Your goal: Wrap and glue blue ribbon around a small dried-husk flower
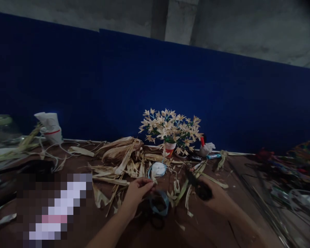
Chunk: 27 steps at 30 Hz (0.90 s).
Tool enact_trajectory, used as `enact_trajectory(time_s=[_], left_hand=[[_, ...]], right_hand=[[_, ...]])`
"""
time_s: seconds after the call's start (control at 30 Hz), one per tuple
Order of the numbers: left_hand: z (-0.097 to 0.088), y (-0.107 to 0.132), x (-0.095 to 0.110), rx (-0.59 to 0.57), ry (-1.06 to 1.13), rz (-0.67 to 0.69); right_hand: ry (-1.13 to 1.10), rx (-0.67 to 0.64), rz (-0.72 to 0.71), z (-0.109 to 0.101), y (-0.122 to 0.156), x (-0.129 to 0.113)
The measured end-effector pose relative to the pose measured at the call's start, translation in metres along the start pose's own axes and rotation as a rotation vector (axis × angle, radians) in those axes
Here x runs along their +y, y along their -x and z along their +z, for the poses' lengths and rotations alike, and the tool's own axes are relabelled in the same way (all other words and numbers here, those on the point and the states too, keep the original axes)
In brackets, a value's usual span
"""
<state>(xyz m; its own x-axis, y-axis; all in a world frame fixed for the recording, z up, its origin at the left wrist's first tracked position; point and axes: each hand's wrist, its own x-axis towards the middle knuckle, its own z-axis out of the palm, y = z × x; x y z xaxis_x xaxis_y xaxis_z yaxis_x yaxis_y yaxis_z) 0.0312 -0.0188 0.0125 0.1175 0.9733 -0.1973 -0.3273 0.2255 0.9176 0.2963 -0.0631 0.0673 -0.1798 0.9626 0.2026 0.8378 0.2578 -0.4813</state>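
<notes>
My left hand (137, 193) pinches a small piece of dried husk over the brown table (206, 230), fingers closed. Just below it lies a blue-rimmed tape roll (158, 205). My right hand (214, 197) is wrapped round a dark tool (197, 184), likely scissors, pointing up and left. A white ribbon spool (158, 169) sits just beyond the hands. A heap of dried corn husks (120, 155) spreads behind the left hand. A pot of pale husk flowers (170, 131) stands at the back centre.
A blue wall panel (93, 79) backs the table. A white bag (51, 127) and cords lie at the left rear. A lighter (214, 156) and white object rest right of the pot. Wires and colourful clutter (294, 172) fill the right side.
</notes>
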Motion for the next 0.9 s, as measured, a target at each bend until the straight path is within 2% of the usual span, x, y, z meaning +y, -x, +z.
enact_trajectory(time_s=[0.13, 0.23, 0.37, 0.5, 0.6, 0.67, 0.73, 0.8, 0.9], left_hand=[[-0.002, -0.001, -0.002, -0.034, 0.055, -0.023], [-0.002, 0.0, -0.004, -0.034, 0.056, -0.036], [-0.002, 0.002, -0.001, -0.035, 0.053, -0.044], [0.0, 0.004, 0.003, -0.017, 0.056, -0.057], [0.001, 0.003, 0.003, -0.007, 0.051, -0.057], [0.0, 0.002, 0.002, -0.01, 0.043, -0.053], [-0.002, 0.002, 0.001, -0.025, 0.036, -0.042], [-0.003, 0.001, 0.0, -0.041, 0.036, -0.028], [-0.004, 0.0, -0.001, -0.044, 0.032, -0.025]], right_hand=[[0.194, 0.124, 0.286, -0.002, 0.015, 0.04], [0.29, 0.09, 0.332, 0.015, 0.022, 0.057], [0.391, 0.079, 0.384, 0.035, 0.026, 0.06], [0.519, 0.102, 0.484, 0.031, 0.027, 0.043], [0.593, 0.179, 0.424, 0.025, 0.021, 0.019], [0.544, 0.21, 0.282, 0.024, 0.015, 0.002], [0.459, 0.172, 0.149, 0.026, 0.007, -0.011], [0.414, 0.149, 0.101, 0.028, 0.001, -0.017], [0.367, 0.16, 0.108, 0.027, -0.006, -0.016]])
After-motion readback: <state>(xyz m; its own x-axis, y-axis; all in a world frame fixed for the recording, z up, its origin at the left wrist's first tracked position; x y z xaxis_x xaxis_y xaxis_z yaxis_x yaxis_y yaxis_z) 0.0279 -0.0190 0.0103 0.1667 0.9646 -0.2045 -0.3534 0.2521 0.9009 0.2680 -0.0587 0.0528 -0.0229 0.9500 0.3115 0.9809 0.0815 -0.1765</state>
